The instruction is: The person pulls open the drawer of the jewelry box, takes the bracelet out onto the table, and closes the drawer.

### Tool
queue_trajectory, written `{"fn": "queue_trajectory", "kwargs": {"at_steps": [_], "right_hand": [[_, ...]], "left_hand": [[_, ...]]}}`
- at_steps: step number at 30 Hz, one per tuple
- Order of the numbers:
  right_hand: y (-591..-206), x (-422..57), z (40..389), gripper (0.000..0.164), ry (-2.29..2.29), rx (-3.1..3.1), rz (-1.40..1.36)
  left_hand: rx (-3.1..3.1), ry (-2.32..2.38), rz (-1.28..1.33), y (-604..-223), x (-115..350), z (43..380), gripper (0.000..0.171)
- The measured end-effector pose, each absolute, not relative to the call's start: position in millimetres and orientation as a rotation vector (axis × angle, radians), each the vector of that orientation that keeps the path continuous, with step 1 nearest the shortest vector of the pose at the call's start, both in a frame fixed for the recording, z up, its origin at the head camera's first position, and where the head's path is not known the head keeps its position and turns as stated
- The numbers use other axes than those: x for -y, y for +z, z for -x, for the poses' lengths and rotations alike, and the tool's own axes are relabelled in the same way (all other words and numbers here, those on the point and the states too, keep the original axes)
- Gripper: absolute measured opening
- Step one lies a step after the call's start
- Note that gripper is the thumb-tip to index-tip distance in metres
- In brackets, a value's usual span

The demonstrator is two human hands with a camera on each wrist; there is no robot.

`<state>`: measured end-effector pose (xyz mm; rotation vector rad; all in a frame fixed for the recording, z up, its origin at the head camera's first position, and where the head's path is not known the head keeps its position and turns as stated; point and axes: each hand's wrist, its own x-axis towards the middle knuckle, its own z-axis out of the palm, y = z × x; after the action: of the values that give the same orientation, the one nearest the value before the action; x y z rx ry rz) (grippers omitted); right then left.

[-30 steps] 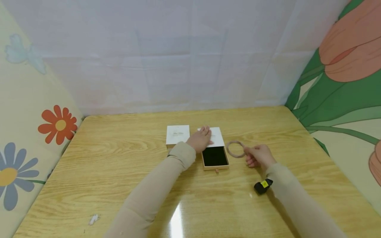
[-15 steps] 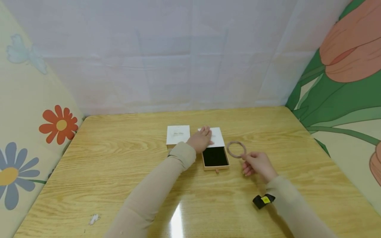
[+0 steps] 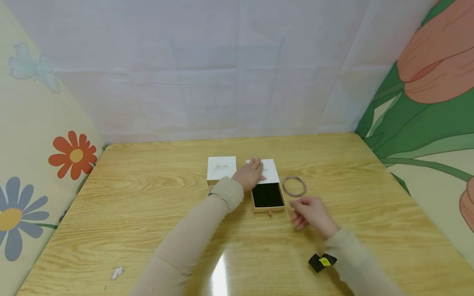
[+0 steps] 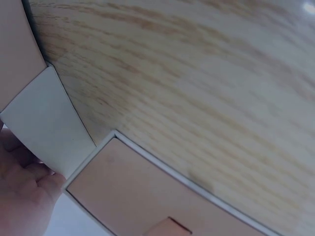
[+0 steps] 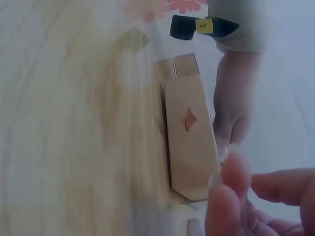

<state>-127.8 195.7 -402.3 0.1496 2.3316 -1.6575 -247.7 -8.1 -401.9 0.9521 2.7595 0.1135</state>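
My left hand (image 3: pixel 249 174) rests on the white sleeve (image 3: pixel 271 170) of a small gift box, fingers straight. From the front of that sleeve, a drawer (image 3: pixel 280 208) lined in black (image 3: pixel 267 194) stands pulled out. The right wrist view shows the drawer's pinkish front (image 5: pixel 189 152) with its small pull tab (image 5: pixel 192 118). A thin mauve bangle (image 3: pixel 305 187) lies on the table right of the drawer. Just in front of the bangle is my right hand (image 3: pixel 312 213), its fingers loosely curled with nothing in them. In the left wrist view, my left hand (image 4: pixel 24 191) shows beside the box.
A second white box (image 3: pixel 221 169), closed, stands left of the first one. The wood table (image 3: pixel 155 213) has a small white scuff (image 3: pixel 117 272) at front left. A pale cloth (image 3: pixel 222 82) hangs behind; flower-printed panels (image 3: pixel 426 144) stand at both sides.
My right hand has let go of the bangle and moved left and toward the front. The bangle lies almost where it was. My left hand has stayed on the box sleeve.
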Motion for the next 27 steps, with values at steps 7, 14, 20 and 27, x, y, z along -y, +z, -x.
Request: {"fn": "queue_trajectory", "kwargs": {"at_steps": [7, 14, 20, 27], "right_hand": [[-407.3, -184.3, 122.5, 0.028, -1.666, -2.296, -0.122], [-411.4, -174.3, 118.9, 0.029, -1.637, -2.257, -0.06], [-415.9, -166.7, 118.9, 0.031, -1.597, -2.24, -0.048], [-419.3, -160.2, 120.6, 0.035, -1.588, -2.22, -0.009]], "left_hand": [[-2.757, 0.151, -0.952, -403.2, 8.5, 248.1, 0.056], [-2.761, 0.179, -0.941, -403.4, 9.1, 247.6, 0.058], [-2.766, 0.18, -0.944, -404.3, 9.3, 247.8, 0.058], [-2.766, 0.164, -0.934, -402.6, 8.1, 247.5, 0.059]]}}
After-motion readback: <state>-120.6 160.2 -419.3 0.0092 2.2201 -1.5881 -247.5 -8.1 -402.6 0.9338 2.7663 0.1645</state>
